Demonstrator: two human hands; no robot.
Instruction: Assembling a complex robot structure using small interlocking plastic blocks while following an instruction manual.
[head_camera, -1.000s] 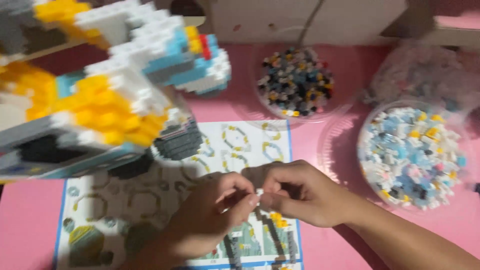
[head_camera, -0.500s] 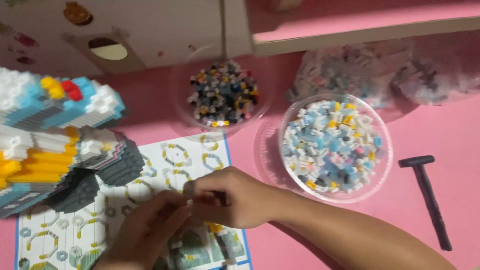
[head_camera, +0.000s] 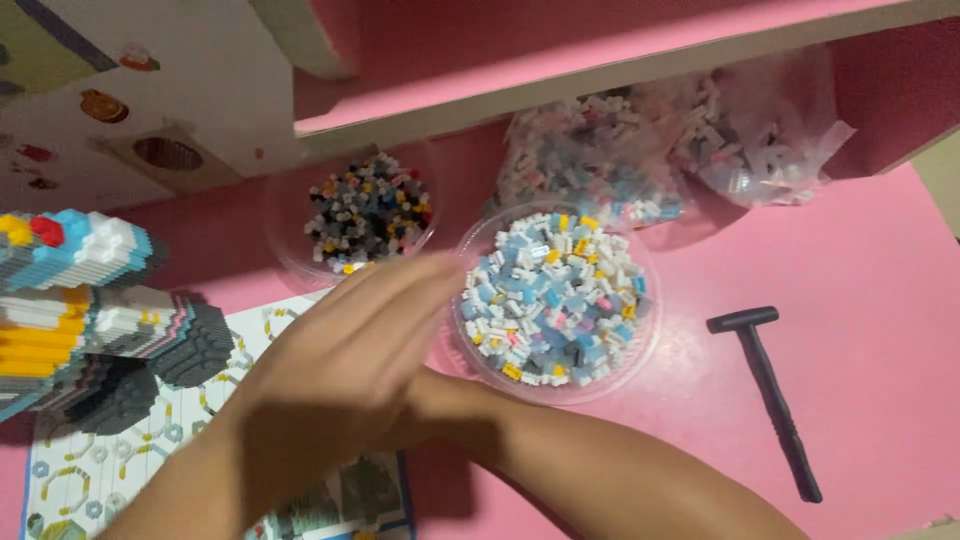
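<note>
My left hand (head_camera: 340, 370) is blurred in motion over the instruction sheet (head_camera: 150, 450). Its fingers are stretched out flat, pointing up and right between the two clear bowls, and nothing shows in it. My right forearm (head_camera: 620, 470) comes in from the lower right, and its hand is hidden under the left hand. Close to the left fingertips, a clear bowl (head_camera: 652, 320) holds several pale blue, white and yellow tiny bricks (head_camera: 550, 295). A second clear bowl (head_camera: 285, 255) behind it holds dark mixed bricks (head_camera: 368, 208). The half-built brick model (head_camera: 90, 310) stands at the left.
A black T-headed tool (head_camera: 770, 395) lies on the pink table (head_camera: 880, 300) at the right. Clear plastic bags of bricks (head_camera: 690, 150) sit under a pink shelf (head_camera: 600, 50) at the back. A white box with stickers (head_camera: 150, 110) is at the back left.
The view has swung right and up. My hands were pinched together over the sheet; now the left hand has opened and swept up toward the bowls, covering the right hand.
</note>
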